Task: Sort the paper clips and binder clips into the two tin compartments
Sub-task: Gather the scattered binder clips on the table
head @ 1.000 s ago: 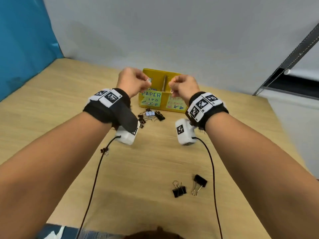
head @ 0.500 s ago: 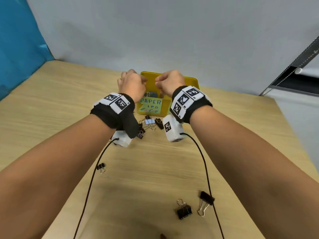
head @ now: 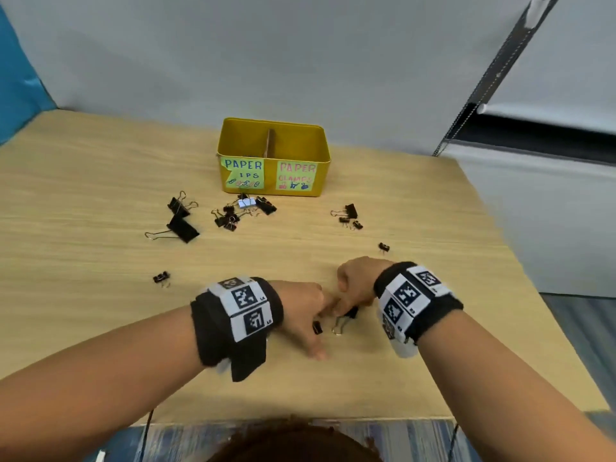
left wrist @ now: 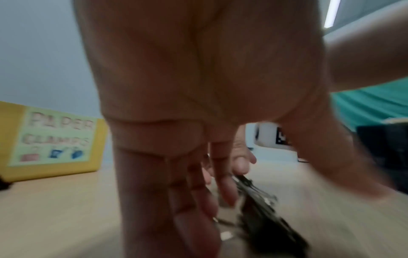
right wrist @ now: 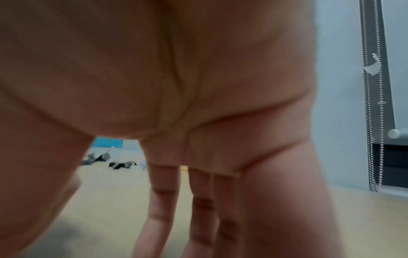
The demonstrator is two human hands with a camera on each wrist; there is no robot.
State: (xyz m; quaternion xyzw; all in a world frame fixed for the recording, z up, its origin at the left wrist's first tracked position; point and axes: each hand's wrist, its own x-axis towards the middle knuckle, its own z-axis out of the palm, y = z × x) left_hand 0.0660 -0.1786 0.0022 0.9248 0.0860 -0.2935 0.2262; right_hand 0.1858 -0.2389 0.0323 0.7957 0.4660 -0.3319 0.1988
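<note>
- Both hands are down at about 6 o'clock on the bench (head: pixel 100 181), over two black binder clips lying just beside each other.
- The right hand (head: pixel 356 281) has its fingers curled down onto the larger binder clip (head: pixel 346 316), whose wire loop points toward the person; it looks like a pinch, though the actual contact is hidden.
- The left hand (head: pixel 306 315) reaches with fingers fairly straight at the small binder clip (head: pixel 317 327); I cannot tell whether it has hold of it yet.
- Probably the pick-up step: pinch each clip by its black body, not the loose wire handles, which swing and slip.
- Lift straight up before travelling, so neither clip drags the other along.
- The yellow tin (head: pixel 273 155) stands at 12 o'clock; both clips belong in its right compartment, labelled for paper clamps (head: pixel 296 176), not the left one labelled paper clips.
- More binder clips lie scattered between the hands and the tin, from 10 to 1 o'clock.
</note>
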